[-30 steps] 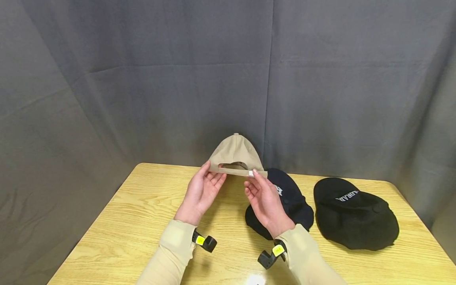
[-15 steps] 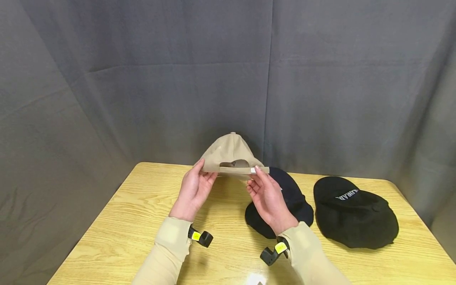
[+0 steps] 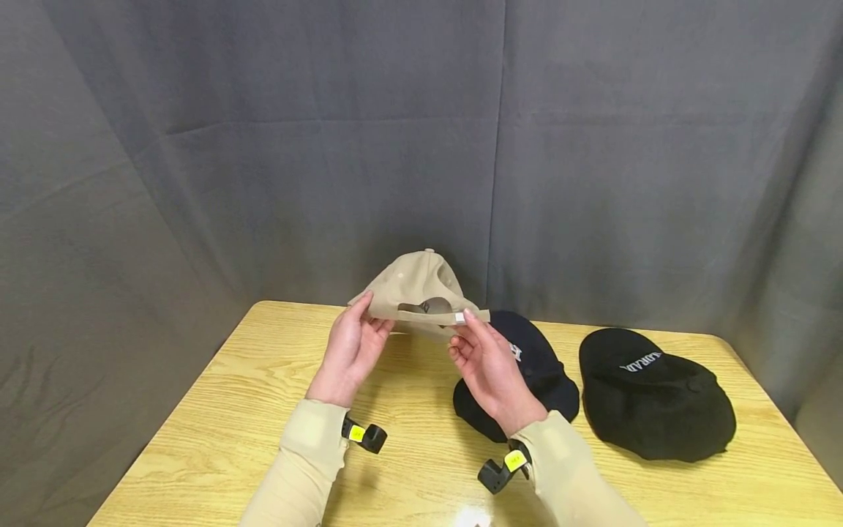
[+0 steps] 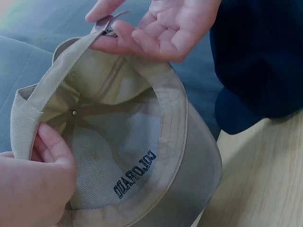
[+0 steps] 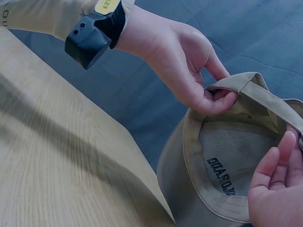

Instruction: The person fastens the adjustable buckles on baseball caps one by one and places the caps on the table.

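A beige baseball cap [image 3: 411,282] is held above the table with its back opening facing me. My left hand [image 3: 345,348] pinches the lower edge at the left of the opening, thumb outside and fingers inside, as the left wrist view confirms. My right hand [image 3: 490,366] pinches the adjusting strap by its metal buckle [image 3: 459,318]. In the left wrist view the strap [image 4: 66,71] stretches between both hands. Inside the cap, the back of dark lettering [image 4: 135,175] shows in the left wrist view. Most of the brim is hidden in the head view.
A navy cap [image 3: 546,373] lies on the wooden table [image 3: 263,410] beneath and beside my right hand. Farther right rests a black cap [image 3: 658,410] with white lettering. A grey curtain [image 3: 329,183] hangs behind the table's far edge. Each wrist carries a small black camera.
My left hand has moved left and slightly down with its side of the cap. The cap has turned a little and its crown has shifted left. My right hand stays at the buckle.
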